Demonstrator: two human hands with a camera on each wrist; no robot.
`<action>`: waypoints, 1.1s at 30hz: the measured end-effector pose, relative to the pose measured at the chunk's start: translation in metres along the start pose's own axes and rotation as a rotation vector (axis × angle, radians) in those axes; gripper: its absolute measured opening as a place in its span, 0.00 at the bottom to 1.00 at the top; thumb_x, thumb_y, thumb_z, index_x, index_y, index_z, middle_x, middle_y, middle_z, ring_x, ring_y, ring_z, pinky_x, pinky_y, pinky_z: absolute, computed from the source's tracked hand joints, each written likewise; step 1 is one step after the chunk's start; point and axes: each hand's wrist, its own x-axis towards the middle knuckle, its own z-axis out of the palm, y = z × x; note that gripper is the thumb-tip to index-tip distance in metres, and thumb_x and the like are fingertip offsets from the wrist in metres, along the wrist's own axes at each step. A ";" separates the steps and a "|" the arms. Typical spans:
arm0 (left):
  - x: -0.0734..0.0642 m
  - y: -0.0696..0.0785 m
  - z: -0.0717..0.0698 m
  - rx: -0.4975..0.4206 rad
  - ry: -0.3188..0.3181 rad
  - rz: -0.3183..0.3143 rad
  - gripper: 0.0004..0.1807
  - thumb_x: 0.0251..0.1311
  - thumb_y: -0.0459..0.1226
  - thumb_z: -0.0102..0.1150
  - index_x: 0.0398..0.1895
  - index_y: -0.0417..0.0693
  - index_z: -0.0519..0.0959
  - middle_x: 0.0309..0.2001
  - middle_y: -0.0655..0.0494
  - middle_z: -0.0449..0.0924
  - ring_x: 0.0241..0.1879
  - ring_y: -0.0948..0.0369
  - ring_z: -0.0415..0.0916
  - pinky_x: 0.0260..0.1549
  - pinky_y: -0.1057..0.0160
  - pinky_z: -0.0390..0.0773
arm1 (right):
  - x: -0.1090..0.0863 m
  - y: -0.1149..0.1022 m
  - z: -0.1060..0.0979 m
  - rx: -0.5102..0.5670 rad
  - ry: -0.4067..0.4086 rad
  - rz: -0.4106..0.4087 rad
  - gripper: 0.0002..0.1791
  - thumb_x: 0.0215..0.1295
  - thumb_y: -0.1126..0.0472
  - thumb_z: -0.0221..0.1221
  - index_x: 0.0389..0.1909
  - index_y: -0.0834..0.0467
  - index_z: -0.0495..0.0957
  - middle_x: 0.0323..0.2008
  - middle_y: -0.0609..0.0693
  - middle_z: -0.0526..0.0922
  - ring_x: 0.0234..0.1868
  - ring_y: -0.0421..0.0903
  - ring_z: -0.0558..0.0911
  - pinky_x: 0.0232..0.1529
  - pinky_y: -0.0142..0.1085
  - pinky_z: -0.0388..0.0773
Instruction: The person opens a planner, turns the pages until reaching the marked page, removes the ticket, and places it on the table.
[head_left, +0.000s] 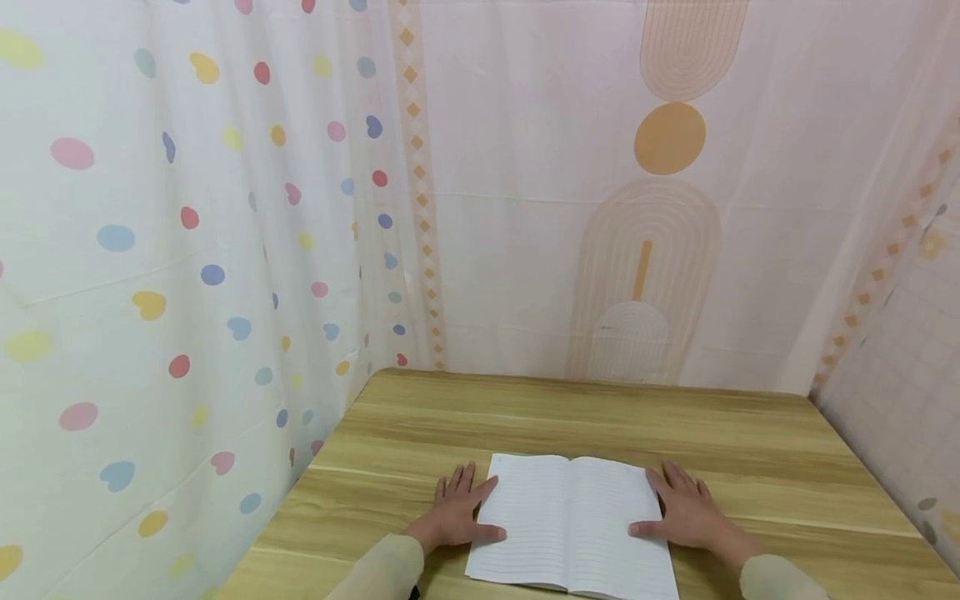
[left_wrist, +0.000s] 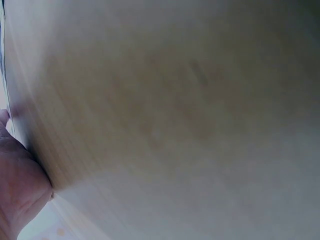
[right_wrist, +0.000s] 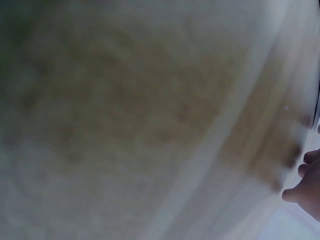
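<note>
An open notebook (head_left: 532, 521) with lined white pages lies flat on the wooden table, its fold running down the middle. My left hand (head_left: 456, 512) rests at its left edge, thumb and index finger on the page and the other fingers on the wood. At the right edge my right hand (head_left: 686, 512) rests in the same way, fingers spread, thumb on the right page. Neither hand grips anything. The left wrist view has part of the left hand (left_wrist: 22, 185) at its left side; in the right wrist view some fingers (right_wrist: 302, 195) show at the right side.
The wood-grained table (head_left: 600, 417) reaches back to a pale curtain (head_left: 510, 275) with beige arches. A curtain with coloured dots (head_left: 247, 358) hangs along the left side, and another pale curtain (head_left: 915, 375) borders the right. Both wrist views are mostly blurred tabletop.
</note>
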 end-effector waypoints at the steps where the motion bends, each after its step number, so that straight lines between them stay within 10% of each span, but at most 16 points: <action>1: 0.000 0.001 0.000 0.001 0.001 -0.001 0.51 0.56 0.63 0.63 0.78 0.51 0.57 0.77 0.33 0.36 0.76 0.38 0.30 0.67 0.32 0.30 | 0.000 0.001 0.001 0.005 -0.015 0.011 0.59 0.53 0.31 0.66 0.71 0.72 0.60 0.69 0.80 0.53 0.70 0.77 0.52 0.61 0.75 0.45; 23: -0.002 0.002 0.000 0.020 0.009 0.001 0.50 0.56 0.62 0.63 0.77 0.50 0.58 0.77 0.32 0.37 0.76 0.37 0.31 0.67 0.32 0.31 | 0.008 -0.003 0.005 0.023 0.006 -0.069 0.41 0.62 0.37 0.63 0.66 0.63 0.73 0.68 0.77 0.60 0.69 0.76 0.57 0.61 0.75 0.46; 33: -0.001 0.002 0.001 0.006 0.004 -0.003 0.51 0.56 0.63 0.63 0.77 0.50 0.58 0.77 0.32 0.37 0.76 0.37 0.31 0.67 0.33 0.30 | 0.013 -0.002 0.001 0.036 -0.020 0.060 0.56 0.54 0.33 0.66 0.69 0.71 0.63 0.67 0.82 0.54 0.69 0.79 0.52 0.61 0.76 0.44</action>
